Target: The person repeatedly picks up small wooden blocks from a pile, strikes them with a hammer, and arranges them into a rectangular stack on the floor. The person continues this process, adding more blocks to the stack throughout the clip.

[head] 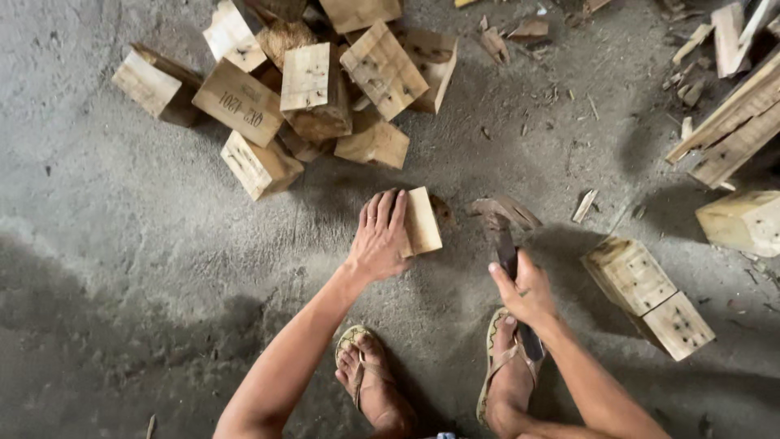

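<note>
Wooden block (422,221), stiff, likely heavy, mid-floor: left hand (378,242) grasps its side face. Right hand (524,289) clenched on tool (505,244), possibly a hammer.

A rough grey concrete floor (146,244) is seen from above, dusted with pale sawdust and marked by darker patches at lower left. A loose heap of pale square-cut wooden blocks (309,89) is piled at the top centre. Two more blocks joined end to end (648,297) are found at right, with a single pale block (743,221) near the right edge. Stacked rough planks (735,122) and scattered wood chips (585,205) are noted at upper right. Light is soft and diffuse; no walls are shown.
</note>
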`<move>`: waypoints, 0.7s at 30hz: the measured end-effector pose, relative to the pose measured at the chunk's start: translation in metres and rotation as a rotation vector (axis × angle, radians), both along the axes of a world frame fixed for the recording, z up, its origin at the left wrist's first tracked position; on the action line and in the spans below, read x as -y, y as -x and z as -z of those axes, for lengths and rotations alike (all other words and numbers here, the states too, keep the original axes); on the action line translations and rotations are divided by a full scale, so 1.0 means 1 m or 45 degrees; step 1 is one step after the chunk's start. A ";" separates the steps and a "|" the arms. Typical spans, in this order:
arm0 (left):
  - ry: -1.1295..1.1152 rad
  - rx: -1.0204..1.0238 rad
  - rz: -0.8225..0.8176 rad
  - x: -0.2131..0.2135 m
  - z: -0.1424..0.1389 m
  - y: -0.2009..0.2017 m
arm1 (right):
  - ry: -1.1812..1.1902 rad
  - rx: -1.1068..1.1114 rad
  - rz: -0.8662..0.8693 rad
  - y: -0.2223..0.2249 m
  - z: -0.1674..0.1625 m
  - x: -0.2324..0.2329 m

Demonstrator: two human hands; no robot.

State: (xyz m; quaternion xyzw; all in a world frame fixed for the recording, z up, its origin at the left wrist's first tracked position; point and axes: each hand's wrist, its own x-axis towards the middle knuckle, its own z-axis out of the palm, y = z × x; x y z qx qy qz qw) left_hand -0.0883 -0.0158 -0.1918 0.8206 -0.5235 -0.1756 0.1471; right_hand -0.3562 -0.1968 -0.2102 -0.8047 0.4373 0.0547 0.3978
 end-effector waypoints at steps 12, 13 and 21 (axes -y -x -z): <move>-0.532 -0.382 -0.182 0.025 -0.016 -0.024 | -0.023 -0.146 0.003 0.000 0.023 -0.004; -0.406 -0.680 -0.225 0.018 -0.013 -0.031 | -0.014 -0.153 0.016 0.004 0.017 -0.003; 0.124 -1.036 -0.311 -0.017 0.003 -0.049 | 0.000 0.180 0.032 0.000 -0.042 -0.010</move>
